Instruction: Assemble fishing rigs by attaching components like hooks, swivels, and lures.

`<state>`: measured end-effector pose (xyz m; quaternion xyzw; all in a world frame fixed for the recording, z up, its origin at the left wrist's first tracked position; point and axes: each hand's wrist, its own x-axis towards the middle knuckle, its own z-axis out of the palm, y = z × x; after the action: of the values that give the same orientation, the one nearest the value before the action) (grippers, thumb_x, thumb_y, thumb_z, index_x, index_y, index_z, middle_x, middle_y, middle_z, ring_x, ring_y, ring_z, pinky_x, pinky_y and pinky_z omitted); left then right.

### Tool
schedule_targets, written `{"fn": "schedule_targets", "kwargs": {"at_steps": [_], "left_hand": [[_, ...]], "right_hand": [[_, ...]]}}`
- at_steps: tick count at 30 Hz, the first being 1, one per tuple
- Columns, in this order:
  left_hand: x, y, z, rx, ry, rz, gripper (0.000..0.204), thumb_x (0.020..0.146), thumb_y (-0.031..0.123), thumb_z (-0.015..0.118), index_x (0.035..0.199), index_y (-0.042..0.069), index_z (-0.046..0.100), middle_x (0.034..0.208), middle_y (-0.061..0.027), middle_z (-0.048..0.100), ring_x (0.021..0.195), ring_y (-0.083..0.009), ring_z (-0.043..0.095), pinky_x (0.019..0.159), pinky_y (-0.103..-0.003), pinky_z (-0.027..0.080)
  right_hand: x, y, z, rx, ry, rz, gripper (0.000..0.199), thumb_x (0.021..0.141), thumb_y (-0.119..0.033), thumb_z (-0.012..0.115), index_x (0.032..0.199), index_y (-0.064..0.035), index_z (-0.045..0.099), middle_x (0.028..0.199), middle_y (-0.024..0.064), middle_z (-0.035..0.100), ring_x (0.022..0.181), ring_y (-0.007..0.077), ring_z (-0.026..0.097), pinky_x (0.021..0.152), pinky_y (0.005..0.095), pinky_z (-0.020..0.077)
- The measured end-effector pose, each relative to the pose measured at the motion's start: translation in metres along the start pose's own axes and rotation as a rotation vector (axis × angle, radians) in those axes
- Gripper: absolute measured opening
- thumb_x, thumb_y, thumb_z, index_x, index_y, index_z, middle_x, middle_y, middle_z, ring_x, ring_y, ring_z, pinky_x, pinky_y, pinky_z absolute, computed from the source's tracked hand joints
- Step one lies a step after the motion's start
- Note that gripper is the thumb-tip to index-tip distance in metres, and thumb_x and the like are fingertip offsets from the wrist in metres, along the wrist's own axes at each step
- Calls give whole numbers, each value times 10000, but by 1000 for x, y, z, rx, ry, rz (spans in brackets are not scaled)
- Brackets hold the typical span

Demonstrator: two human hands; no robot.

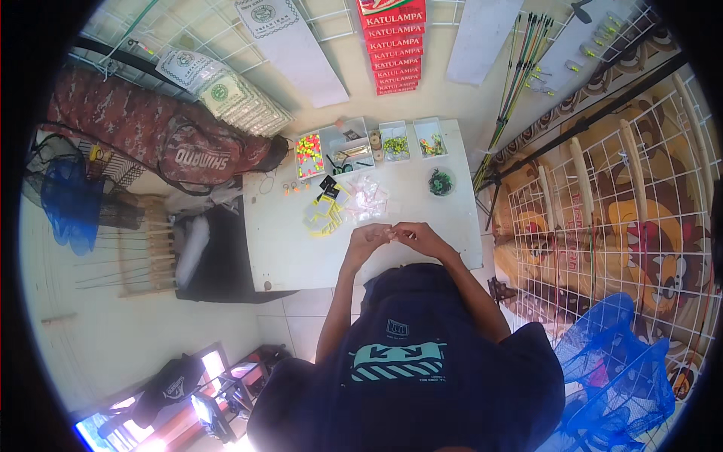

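On white table (286, 248), keep left hand (367, 239) and right hand (422, 237) pinched together on tiny unidentifiable piece, low, near yellow packets (322, 218), away from edge.

Two bare hands: left hand (367, 239), right hand (416, 236), fingertips meeting above one white rectangular tabletop (301, 248). Along its far edge, four clear plastic compartment boxes of small coloured pieces (395, 141). One round dish of dark green bits (441, 181). One loose heap of yellow-and-black cards (324, 211). One pile of small clear plastic bags (367, 198). Two blue mesh nets (614, 365). One camouflage fabric bag (151, 132).
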<state>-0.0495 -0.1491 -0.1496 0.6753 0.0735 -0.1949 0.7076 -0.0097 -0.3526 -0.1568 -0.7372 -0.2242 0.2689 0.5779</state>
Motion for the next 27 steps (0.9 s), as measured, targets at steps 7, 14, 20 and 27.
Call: {"fn": "schedule_targets", "kwargs": {"at_steps": [7,14,20,27], "left_hand": [[2,-10,2,64,98,-89,295,802,148,751,1031,-22,682,901,-84,700,815,-129,643,745,-249,494],[2,-40,-18,344,288,0,200,748,150,769,898,29,715,801,-90,709,711,-148,660,690,-278,512],[-5,-63,-26,562,385,36,192,747,148,754,892,37,694,839,-110,701,744,-234,673,706,-329,522],[1,-75,-31,989,361,206,405,694,154,797,1066,92,649,1077,-104,646,1011,-320,575,899,-410,444]], "right_hand": [[1,8,1,28,-5,-1,157,909,-174,625,1022,-68,650,790,15,652,736,93,583,679,265,463],[0,22,-23,77,258,61,202,875,-76,578,1072,-64,619,814,63,687,722,108,620,681,267,489],[28,20,-80,-132,642,63,169,878,-60,547,1025,-45,630,809,92,689,719,146,650,672,283,504],[110,63,-144,-226,726,-39,155,884,-87,578,1013,-21,634,822,98,692,718,165,658,669,293,506]]}}
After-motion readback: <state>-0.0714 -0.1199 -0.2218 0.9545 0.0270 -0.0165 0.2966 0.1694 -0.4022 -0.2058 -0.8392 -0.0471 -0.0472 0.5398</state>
